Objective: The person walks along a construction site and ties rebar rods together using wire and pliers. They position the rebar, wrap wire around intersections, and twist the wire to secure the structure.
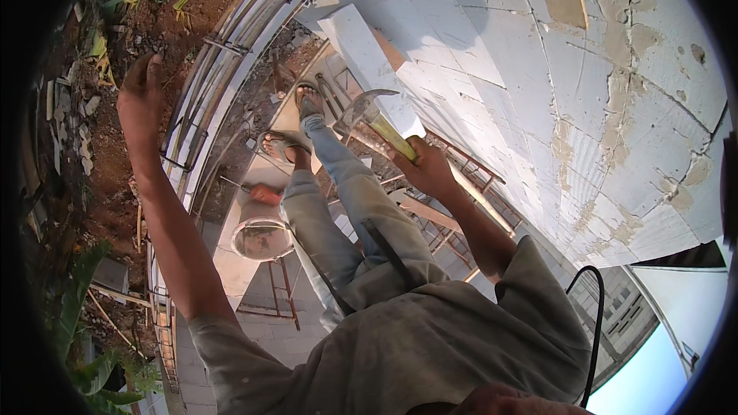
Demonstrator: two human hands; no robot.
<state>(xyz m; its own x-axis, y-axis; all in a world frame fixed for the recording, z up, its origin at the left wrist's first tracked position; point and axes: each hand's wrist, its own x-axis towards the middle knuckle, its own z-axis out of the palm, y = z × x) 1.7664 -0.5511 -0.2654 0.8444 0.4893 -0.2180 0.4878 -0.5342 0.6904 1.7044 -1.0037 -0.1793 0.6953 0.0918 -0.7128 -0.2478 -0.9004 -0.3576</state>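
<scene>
My right hand (425, 167) is wrapped round the yellow-green handle of a hammer (394, 138). Its metal head, with a long curved claw, points up and away, beside a pale block (373, 61) propped against the wall. My left hand (141, 81) is raised at the far left, over the earth beyond the bars, its fingers curled in and no object showing in them. Below, my sandalled feet stand on a board (288, 111).
A wall of large pale blocks (553, 100) with mortar smears fills the right. Steel reinforcing bars (204, 92) curve along the left. A bucket (261, 240) and an orange-handled tool (265, 194) sit on the board. Metal scaffold frames (286, 292) show lower down.
</scene>
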